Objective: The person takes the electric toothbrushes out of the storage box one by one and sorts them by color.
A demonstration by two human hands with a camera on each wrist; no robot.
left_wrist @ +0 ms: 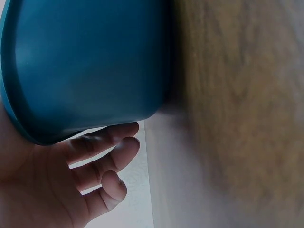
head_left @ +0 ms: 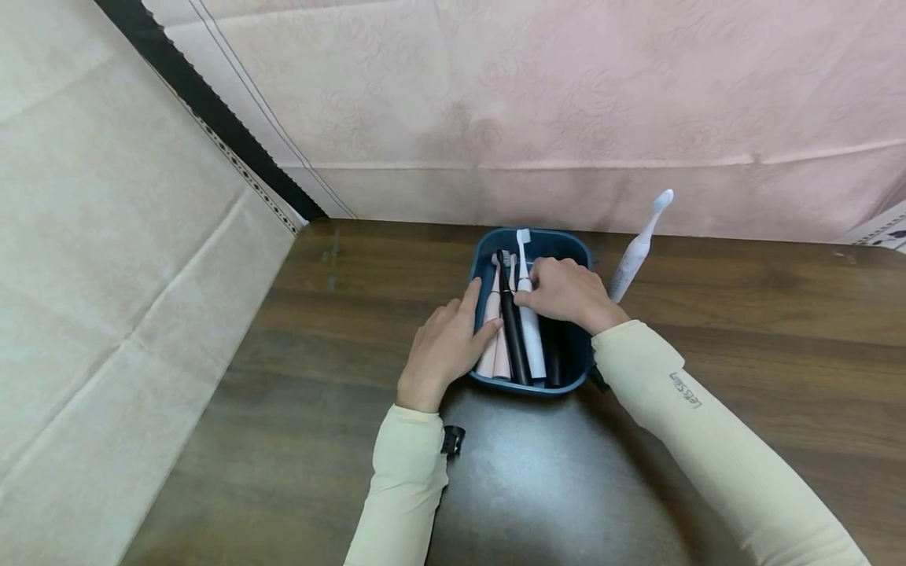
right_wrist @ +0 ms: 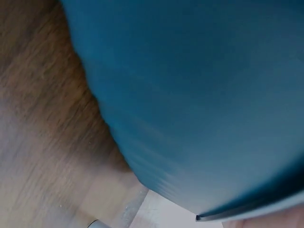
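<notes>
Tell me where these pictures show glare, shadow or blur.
Head view: pale glare on the table, dark shadow beside the right sleeve; left wrist view: table grain blurred, soft highlight on the bin; right wrist view: bin wall hazy.

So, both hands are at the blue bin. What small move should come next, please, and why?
Perhaps the right hand should pinch the white toothbrush in the bin and ease it upward. The hand's thumb lies at that handle, though I cannot tell if it grips. The left hand could steady the rim it touches. Another toothbrush stands outside.
</notes>
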